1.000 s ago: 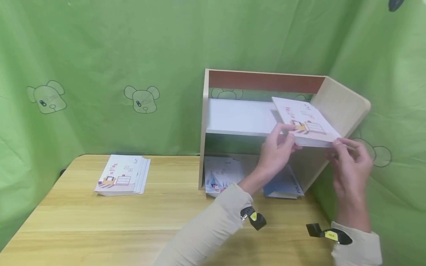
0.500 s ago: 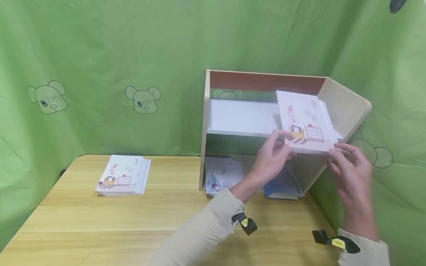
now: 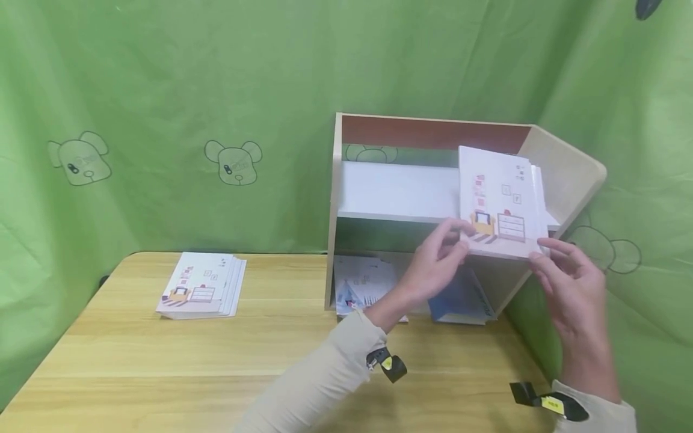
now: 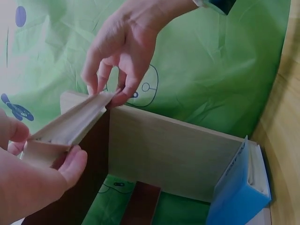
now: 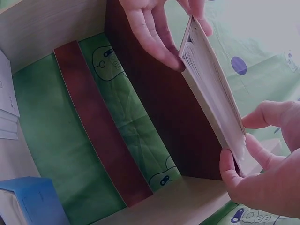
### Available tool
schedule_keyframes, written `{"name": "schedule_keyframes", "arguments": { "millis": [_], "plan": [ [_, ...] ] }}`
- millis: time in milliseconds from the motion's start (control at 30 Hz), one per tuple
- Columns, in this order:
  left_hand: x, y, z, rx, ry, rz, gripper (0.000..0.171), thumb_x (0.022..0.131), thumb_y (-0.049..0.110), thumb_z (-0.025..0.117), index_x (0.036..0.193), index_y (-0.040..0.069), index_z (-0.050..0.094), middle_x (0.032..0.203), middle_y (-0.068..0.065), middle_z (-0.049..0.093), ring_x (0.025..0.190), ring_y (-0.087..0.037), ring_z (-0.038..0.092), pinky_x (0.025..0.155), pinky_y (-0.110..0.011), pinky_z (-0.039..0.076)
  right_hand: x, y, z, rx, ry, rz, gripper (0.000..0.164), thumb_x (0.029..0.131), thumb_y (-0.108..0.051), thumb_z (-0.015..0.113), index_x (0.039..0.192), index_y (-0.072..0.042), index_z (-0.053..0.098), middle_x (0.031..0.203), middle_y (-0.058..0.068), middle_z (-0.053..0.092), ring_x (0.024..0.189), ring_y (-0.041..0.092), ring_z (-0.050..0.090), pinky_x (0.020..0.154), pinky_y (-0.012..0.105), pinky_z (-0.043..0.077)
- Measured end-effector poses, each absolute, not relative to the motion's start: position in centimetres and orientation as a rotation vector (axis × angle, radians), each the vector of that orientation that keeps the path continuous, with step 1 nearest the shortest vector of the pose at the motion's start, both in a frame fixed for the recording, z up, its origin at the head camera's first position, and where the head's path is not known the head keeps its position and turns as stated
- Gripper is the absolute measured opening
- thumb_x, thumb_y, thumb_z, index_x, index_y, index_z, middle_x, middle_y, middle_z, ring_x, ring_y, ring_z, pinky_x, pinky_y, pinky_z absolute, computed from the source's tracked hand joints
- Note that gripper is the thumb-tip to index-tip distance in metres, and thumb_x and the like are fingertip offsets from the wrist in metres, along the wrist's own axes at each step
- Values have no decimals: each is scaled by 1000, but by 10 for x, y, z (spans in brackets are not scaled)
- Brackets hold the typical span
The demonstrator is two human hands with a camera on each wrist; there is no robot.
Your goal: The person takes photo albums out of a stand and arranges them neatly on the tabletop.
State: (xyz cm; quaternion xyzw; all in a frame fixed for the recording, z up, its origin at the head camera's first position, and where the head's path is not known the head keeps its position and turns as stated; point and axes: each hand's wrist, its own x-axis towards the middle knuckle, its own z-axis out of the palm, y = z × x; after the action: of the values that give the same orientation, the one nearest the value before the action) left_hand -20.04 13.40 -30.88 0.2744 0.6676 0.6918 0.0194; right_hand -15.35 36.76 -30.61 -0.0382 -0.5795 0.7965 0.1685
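Note:
Both hands hold a white book (image 3: 495, 198) in front of the shelf's upper board, by its lower corners. Its cover, printed with an armchair and a chest of drawers, tilts towards the head camera. My left hand (image 3: 433, 264) pinches the lower left corner, thumb in front. At the lower right corner my right hand (image 3: 574, 288) grips with thumb and fingers. In the right wrist view the page edges of the book (image 5: 211, 89) show between the two hands. Further white edges stick out behind its right side in the head view.
A wooden shelf unit (image 3: 332, 210) stands on the table (image 3: 216, 367). On its lower level lie white booklets (image 3: 365, 279) at the left and a blue book (image 3: 462, 297) at the right. A stack of white books (image 3: 197, 285) lies on the table's left. Green curtain (image 3: 162, 72) hangs behind.
The book has tipped up from lying nearly flat over the upper board, so its cover now faces the head camera. Both hands have come slightly down, the left one also a little leftward.

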Motion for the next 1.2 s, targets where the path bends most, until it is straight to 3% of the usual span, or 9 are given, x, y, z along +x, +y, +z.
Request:
{"name": "schedule_keyframes", "arguments": {
  "millis": [133, 300, 600, 933, 1200],
  "plan": [
    [-206, 134, -311, 897, 2051, 2166, 25, 108, 21, 49, 131, 23, 58, 137, -1, 60, 105, -9, 67, 88, -22, 57, -155, 369, -308, -116, -1691, 2228, 38, 89, 4, 76, 125, -9, 69, 125, 2, 54, 100, 11, 65, 91, 16, 53],
    [-211, 134, -315, 919, 1991, 2210, 33, 103, 11, 52, 134, 24, 57, 142, 0, 56, 113, -12, 65, 83, -23, 59, -155, 370, -313, -121, -1782, 2162, 50, 89, -2, 79, 135, -11, 62, 126, -1, 53, 105, 10, 61, 87, 14, 54],
    [-214, 130, -323, 988, 1918, 2265, 46, 97, 4, 53, 139, 22, 57, 138, 0, 58, 116, -12, 64, 88, -25, 58, -158, 371, -328, 165, -1685, 2259, 51, 93, 15, 63, 141, -4, 57, 133, 4, 52, 116, 11, 64, 98, 21, 50],
    [-212, 125, -326, 1012, 1921, 2315, 42, 97, 2, 55, 135, 20, 60, 135, 1, 62, 113, -10, 65, 84, -25, 60, -151, 369, -330, 213, -1793, 2148, 54, 94, 11, 64, 145, -2, 52, 136, 3, 52, 118, 10, 63, 97, 21, 50],
    [-210, 117, -331, 1117, 1913, 2344, 42, 97, 1, 56, 135, 18, 61, 136, 1, 61, 115, -9, 64, 89, -26, 59, -144, 362, -329, 247, -1787, 2116, 54, 94, 17, 60, 145, 1, 52, 142, 4, 46, 117, 11, 64, 94, 21, 52]
  ]
}}
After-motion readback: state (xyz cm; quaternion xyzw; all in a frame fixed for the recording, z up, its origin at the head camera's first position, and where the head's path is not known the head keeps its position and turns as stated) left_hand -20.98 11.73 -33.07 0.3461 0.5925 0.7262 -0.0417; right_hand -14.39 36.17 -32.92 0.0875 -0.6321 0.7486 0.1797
